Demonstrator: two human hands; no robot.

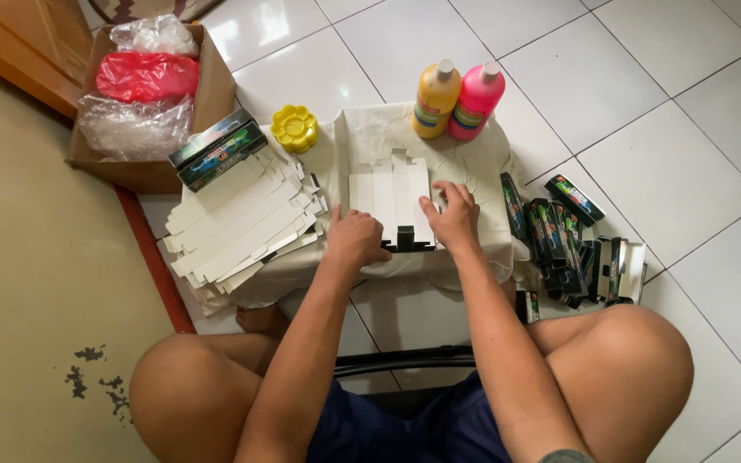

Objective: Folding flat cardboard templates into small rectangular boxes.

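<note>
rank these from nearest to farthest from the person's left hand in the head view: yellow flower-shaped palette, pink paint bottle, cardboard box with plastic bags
1. Yellow flower-shaped palette, up and slightly left of the left hand, on the white cloth.
2. Pink paint bottle, up and to the right, beside the yellow bottle.
3. Cardboard box with plastic bags, far upper left, on the floor.

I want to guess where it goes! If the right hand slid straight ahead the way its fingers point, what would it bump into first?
The right hand points up-left over the flat white carton. Past its edge comes bare white cloth; the yellow bottle probably sits just off that line.
</note>
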